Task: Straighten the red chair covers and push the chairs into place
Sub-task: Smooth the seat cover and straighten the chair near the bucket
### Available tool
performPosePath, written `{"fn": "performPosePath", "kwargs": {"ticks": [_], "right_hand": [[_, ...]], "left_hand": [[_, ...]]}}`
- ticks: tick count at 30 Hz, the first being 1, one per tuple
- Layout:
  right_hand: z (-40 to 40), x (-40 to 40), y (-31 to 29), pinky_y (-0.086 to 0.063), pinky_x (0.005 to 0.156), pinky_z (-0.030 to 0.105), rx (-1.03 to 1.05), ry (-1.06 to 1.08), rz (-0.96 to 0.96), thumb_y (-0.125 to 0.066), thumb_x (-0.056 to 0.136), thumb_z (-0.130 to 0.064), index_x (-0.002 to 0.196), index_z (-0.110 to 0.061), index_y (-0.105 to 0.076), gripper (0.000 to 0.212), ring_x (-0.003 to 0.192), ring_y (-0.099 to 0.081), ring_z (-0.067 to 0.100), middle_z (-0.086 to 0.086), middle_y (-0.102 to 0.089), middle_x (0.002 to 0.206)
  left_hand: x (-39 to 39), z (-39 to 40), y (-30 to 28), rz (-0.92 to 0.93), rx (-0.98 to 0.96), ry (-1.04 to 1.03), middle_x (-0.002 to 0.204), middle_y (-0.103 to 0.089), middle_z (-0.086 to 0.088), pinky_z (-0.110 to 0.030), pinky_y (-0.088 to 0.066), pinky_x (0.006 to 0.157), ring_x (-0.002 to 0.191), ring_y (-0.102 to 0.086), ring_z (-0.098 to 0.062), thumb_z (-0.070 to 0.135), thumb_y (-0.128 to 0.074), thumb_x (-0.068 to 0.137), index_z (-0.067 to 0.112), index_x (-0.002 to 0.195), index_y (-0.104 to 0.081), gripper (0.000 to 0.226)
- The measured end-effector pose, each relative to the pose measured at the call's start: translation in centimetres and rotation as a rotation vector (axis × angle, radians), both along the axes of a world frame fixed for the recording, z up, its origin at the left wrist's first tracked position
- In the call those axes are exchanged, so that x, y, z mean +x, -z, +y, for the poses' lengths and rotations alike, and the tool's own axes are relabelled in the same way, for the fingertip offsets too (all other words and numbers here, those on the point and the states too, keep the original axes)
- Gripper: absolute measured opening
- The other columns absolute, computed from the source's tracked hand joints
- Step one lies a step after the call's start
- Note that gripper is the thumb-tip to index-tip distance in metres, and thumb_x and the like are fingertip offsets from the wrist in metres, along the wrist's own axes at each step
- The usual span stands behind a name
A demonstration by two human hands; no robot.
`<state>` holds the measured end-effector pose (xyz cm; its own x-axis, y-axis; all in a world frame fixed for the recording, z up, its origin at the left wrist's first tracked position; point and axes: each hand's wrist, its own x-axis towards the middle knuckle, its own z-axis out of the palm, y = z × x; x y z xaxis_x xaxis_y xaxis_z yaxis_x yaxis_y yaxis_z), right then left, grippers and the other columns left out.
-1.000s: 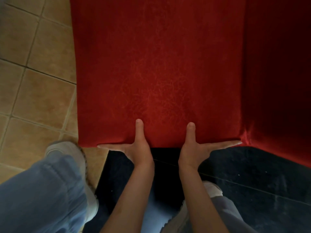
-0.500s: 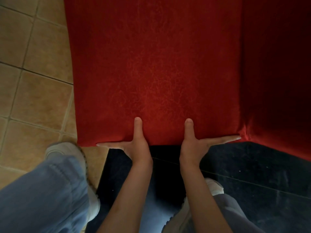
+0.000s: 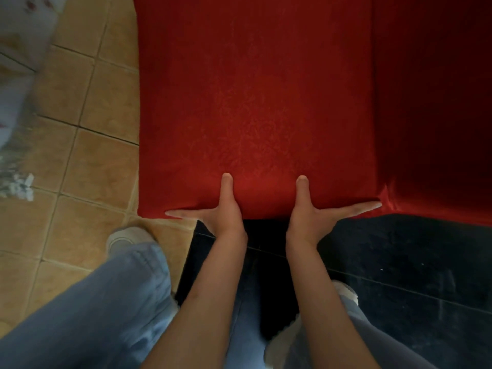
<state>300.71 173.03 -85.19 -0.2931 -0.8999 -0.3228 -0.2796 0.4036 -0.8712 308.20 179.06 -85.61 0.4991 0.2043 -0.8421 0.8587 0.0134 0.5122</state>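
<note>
Both hands (image 3: 226,217) flat on cover (image 3: 253,102) edge

Tan floor tiles (image 3: 87,161) with dark grout lines are covering the left side of the scene. To the near right, a band of black floor (image 3: 415,262) is lying in shadow, faintly speckled. At the far left edge, a blurred pale object (image 3: 18,65) is showing; what it is cannot be told.

Red chair cover (image 3: 255,107) of faintly patterned cloth, matt tan floor tiles (image 3: 87,161), possibly glossy black tiles (image 3: 412,262)
</note>
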Motion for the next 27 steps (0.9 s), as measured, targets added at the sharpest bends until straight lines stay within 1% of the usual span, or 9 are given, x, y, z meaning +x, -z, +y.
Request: {"fn": "performPosePath", "kwargs": {"ticks": [4, 7, 10, 12, 14, 17, 20, 22, 27], "right_hand": [[-0.9, 0.8, -3.4, -0.038, 0.068, -0.004, 0.033, 0.011, 0.005, -0.084, 0.070, -0.028, 0.148, -0.039, 0.020, 0.130, 0.085, -0.049, -0.030, -0.029, -0.031, 0.110], [-1.8, 1.9, -7.0, -0.032, 0.056, -0.008, 0.086, 0.016, 0.041, -0.084, 0.070, -0.034, 0.148, -0.043, 0.018, 0.128, 0.076, -0.050, -0.017, -0.024, -0.029, 0.099], [-3.2, 3.0, -10.4, -0.033, 0.048, -0.003, 0.149, -0.015, 0.072, -0.084, 0.068, -0.041, 0.145, -0.047, 0.022, 0.131, 0.073, -0.042, -0.008, 0.001, -0.037, 0.120], [-4.3, 3.8, -12.7, -0.032, 0.052, 0.002, 0.197, -0.023, 0.080, -0.085, 0.066, -0.045, 0.142, -0.051, 0.025, 0.133, 0.072, -0.043, -0.004, 0.022, -0.035, 0.133], [-5.2, 4.7, -14.7, -0.040, 0.063, 0.013, 0.216, -0.029, 0.067, -0.086, 0.064, -0.045, 0.140, -0.053, 0.026, 0.136, 0.072, -0.043, 0.000, 0.031, -0.028, 0.138], [-6.0, 5.9, -17.0, -0.042, 0.082, 0.029, 0.235, -0.055, 0.065, -0.088, 0.062, -0.045, 0.140, -0.054, 0.026, 0.138, 0.073, -0.042, 0.003, 0.034, -0.019, 0.142], [-7.1, 6.9, -18.8, -0.041, 0.085, 0.029, 0.227, -0.093, 0.073, -0.088, 0.062, -0.045, 0.140, -0.055, 0.024, 0.137, 0.075, -0.043, 0.006, 0.034, -0.012, 0.145], [-8.0, 7.8, -20.1, -0.041, 0.084, 0.029, 0.214, -0.104, 0.074, -0.088, 0.062, -0.045, 0.140, -0.055, 0.023, 0.137, 0.077, -0.046, 0.010, 0.035, -0.006, 0.146], [-11.1, 10.8, -23.1, -0.044, 0.083, 0.033, 0.198, -0.134, 0.067, -0.088, 0.060, -0.046, 0.138, -0.061, 0.019, 0.133, 0.112, -0.054, 0.035, 0.033, 0.016, 0.151]], "left_hand": [[0.7, -1.0, -3.9, -0.034, 0.090, 0.027, 0.124, -0.039, 0.011, -0.049, -0.049, 0.097, 0.106, -0.054, -0.013, 0.042, -0.083, 0.068, 0.045, 0.138, 0.034, 0.137], [1.6, -1.8, -7.0, -0.018, 0.131, 0.038, 0.114, -0.036, 0.008, -0.051, -0.049, 0.096, 0.097, -0.051, -0.014, 0.044, -0.083, 0.067, 0.042, 0.138, 0.037, 0.139], [2.7, -2.8, -9.9, -0.006, 0.147, 0.050, 0.114, -0.034, 0.006, -0.053, -0.049, 0.095, 0.092, -0.050, -0.016, 0.045, -0.084, 0.065, 0.041, 0.139, 0.035, 0.141], [3.3, -3.4, -11.7, -0.007, 0.153, 0.050, 0.117, -0.035, 0.007, -0.053, -0.050, 0.094, 0.093, -0.050, -0.018, 0.046, -0.085, 0.064, 0.041, 0.139, 0.035, 0.142], [4.0, -4.0, -13.5, -0.007, 0.148, 0.049, 0.130, -0.040, 0.004, -0.052, -0.050, 0.094, 0.096, -0.051, -0.018, 0.046, -0.086, 0.062, 0.042, 0.139, 0.034, 0.144], [4.9, -4.9, -15.7, -0.002, 0.166, 0.068, 0.135, -0.043, -0.002, -0.051, -0.050, 0.094, 0.097, -0.051, -0.018, 0.047, -0.087, 0.060, 0.041, 0.140, 0.035, 0.145], [6.0, -6.1, -17.7, -0.013, 0.185, 0.088, 0.122, -0.045, 0.002, -0.050, -0.051, 0.093, 0.097, -0.054, -0.019, 0.048, -0.086, 0.061, 0.040, 0.139, 0.036, 0.145], [6.8, -6.9, -19.1, -0.022, 0.194, 0.096, 0.127, -0.048, -0.001, -0.049, -0.052, 0.093, 0.098, -0.056, -0.020, 0.048, -0.086, 0.061, 0.041, 0.137, 0.037, 0.145], [9.4, -9.0, -22.3, -0.038, 0.124, 0.169, 0.125, -0.043, 0.009, -0.045, -0.051, 0.094, 0.106, -0.057, -0.018, 0.050, -0.087, 0.059, 0.038, 0.145, 0.026, 0.142]]}}
